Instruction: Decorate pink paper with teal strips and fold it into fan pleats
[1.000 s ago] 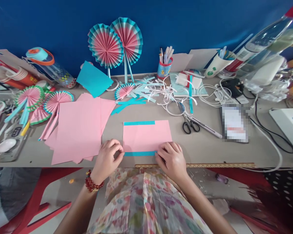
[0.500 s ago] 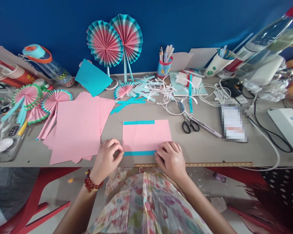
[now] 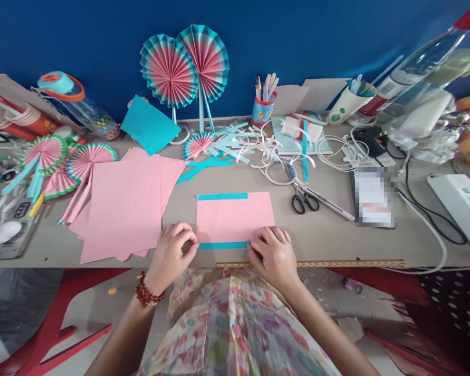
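A pink paper sheet [image 3: 233, 219] lies flat on the table in front of me, with a short blue strip [image 3: 222, 197] along the left part of its far edge. Along the near edge runs another blue paper strip [image 3: 224, 245]. My left hand [image 3: 175, 250] pinches this strip's left end, thumb and forefinger together at the sheet's corner. At its right end my right hand [image 3: 273, 256] has its fingers closed and rests over the sheet's near right part, hiding that end of the strip.
To the left lies a stack of pink paper [image 3: 125, 209] beside small paper fans [image 3: 43, 156]. Paper scraps [image 3: 238, 141], scissors [image 3: 304, 201], a utility knife [image 3: 331, 204] and a phone [image 3: 374, 198] lie beyond and right. A patterned ruler-like strip [image 3: 337, 264] lines the table's front edge.
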`<state>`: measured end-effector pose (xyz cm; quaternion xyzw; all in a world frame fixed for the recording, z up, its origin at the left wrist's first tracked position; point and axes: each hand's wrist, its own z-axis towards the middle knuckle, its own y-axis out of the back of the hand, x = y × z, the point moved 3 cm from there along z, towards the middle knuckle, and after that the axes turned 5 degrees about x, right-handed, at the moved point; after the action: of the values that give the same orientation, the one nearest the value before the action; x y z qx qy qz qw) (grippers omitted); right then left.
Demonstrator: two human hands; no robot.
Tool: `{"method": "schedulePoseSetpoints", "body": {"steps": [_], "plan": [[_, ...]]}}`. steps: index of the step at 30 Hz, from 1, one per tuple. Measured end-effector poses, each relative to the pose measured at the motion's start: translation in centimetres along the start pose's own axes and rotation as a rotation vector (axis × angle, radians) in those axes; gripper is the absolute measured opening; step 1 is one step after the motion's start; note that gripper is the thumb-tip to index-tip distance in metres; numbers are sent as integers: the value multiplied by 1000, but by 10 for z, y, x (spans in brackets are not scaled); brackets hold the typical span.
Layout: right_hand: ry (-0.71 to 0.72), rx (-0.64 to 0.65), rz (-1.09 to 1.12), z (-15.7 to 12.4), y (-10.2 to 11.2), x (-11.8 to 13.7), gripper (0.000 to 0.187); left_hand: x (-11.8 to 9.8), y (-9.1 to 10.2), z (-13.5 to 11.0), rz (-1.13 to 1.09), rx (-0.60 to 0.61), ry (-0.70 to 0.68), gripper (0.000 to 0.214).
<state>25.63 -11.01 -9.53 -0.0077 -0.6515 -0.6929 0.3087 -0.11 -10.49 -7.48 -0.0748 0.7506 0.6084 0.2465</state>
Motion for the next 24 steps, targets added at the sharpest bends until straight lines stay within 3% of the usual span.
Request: {"method": "schedulePoseSetpoints", "body": {"steps": [24], "plan": [[2,-14,7,2,3,1,16,1,-1,-2,29,-18,-17,10]]}}
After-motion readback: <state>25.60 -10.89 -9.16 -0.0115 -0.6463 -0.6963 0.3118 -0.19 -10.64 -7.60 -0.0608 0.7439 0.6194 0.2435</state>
